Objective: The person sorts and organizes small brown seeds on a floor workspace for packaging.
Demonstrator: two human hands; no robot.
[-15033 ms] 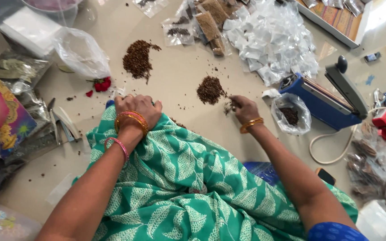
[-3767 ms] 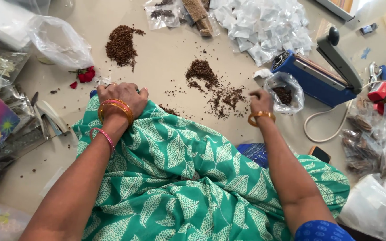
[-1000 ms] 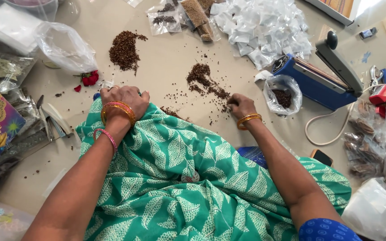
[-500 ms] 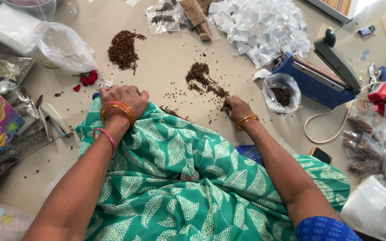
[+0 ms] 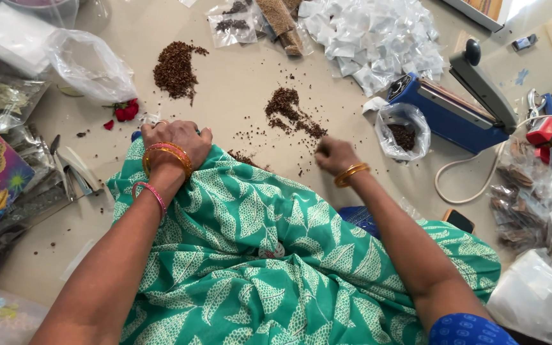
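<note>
My left hand grips a fold of the green patterned cloth that covers my lap, holding its edge down on the floor. My right hand rests on the beige floor with fingers curled, right below a scattered pile of dark brown spice bits. I cannot see whether it pinches any of them. A second, larger pile of the same spice lies further away to the left. An open clear plastic bag with some spice in it stands just right of my right hand.
A blue heat sealer sits at the right with its cord. A heap of small white pouches lies at the top. Clear bags, red petals, and packets crowd the left. More packed bags lie at the far right.
My right hand has slid leftward and slightly toward me along the floor, away from the open bag, dragging through the scattered spice. My left hand stays on the cloth.
</note>
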